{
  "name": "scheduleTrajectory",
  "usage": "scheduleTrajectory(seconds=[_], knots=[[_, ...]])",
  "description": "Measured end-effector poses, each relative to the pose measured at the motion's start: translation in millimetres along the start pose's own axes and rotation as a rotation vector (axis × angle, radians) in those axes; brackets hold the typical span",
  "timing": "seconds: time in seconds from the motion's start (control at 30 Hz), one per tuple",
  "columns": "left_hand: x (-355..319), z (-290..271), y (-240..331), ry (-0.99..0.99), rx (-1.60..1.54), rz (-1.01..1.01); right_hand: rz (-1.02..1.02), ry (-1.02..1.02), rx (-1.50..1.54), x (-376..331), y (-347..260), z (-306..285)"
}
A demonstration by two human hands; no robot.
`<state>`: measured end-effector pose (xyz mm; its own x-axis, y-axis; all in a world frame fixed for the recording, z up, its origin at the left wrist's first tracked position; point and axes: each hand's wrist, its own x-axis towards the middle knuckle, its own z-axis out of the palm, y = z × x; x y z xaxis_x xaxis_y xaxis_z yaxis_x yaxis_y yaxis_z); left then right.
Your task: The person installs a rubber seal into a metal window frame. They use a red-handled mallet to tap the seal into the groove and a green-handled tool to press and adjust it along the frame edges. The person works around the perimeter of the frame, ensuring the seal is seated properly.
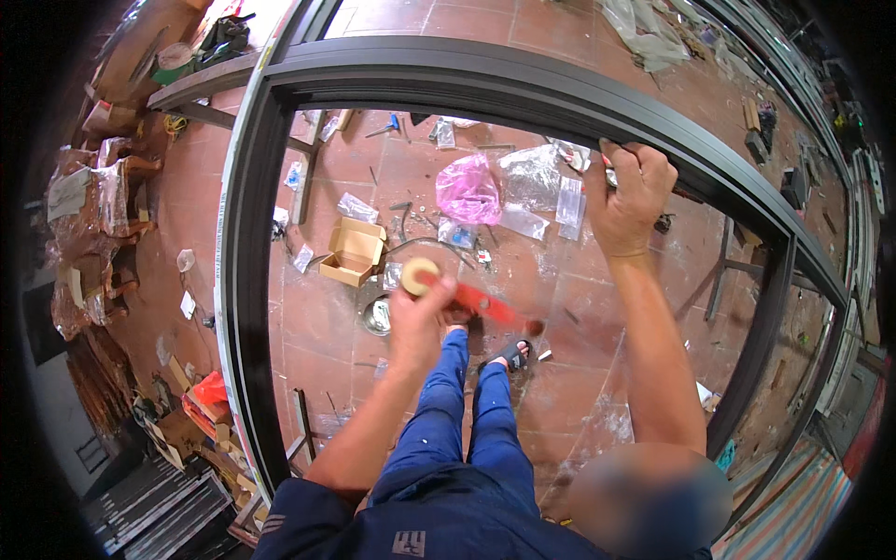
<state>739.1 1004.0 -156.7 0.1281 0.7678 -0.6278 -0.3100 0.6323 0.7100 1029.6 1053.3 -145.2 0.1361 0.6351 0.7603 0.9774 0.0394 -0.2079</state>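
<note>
My left hand [419, 317] is closed around a red tool [485, 305], smeared by motion. The tool has a round cream end [420, 277] by my thumb and a dark tip at its other end; its exact kind I cannot make out. In front of me lies a large dark metal frame [467, 70], with crossing bars and grooved edges. My right hand [633, 191] grips the inner edge of its far bar, fingers bent over it. Something small, red and white, shows beside those fingers, partly hidden.
Through the frame's opening show an open cardboard box [353, 254], a metal bowl [377, 315], a pink plastic bag [469, 190] and several clear packets on the tiled floor. Wooden supports [210, 84] stand at the far left. Plastic-wrapped furniture [98, 210] is further left; a striped sheet [793, 504] lies near right.
</note>
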Motion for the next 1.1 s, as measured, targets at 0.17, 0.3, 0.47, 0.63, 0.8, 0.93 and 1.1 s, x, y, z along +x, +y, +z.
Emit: scheduleTrajectory(seconds=[0.17,0.3,0.47,0.63,0.8,0.93,1.1], knots=[[18,41,73,-0.138,-0.116,0.307,0.012,0.000,0.012,1,-3,-2],[33,79,97,-0.172,-0.222,0.427,0.014,0.033,0.027,3,3,5],[51,94,81,-0.132,-0.228,0.426,0.005,0.028,0.053,2,5,5],[48,100,74,-0.082,-0.184,0.558,0.019,0.031,0.078,3,4,5],[40,111,80,-0.082,-0.070,0.674,0.011,0.061,0.086,2,5,9],[51,83,62,-0.075,0.099,0.879,0.013,-0.016,0.073,5,3,0],[15,65,31,-0.063,-0.146,0.281,0.008,-0.237,0.224,-7,-10,-59]])
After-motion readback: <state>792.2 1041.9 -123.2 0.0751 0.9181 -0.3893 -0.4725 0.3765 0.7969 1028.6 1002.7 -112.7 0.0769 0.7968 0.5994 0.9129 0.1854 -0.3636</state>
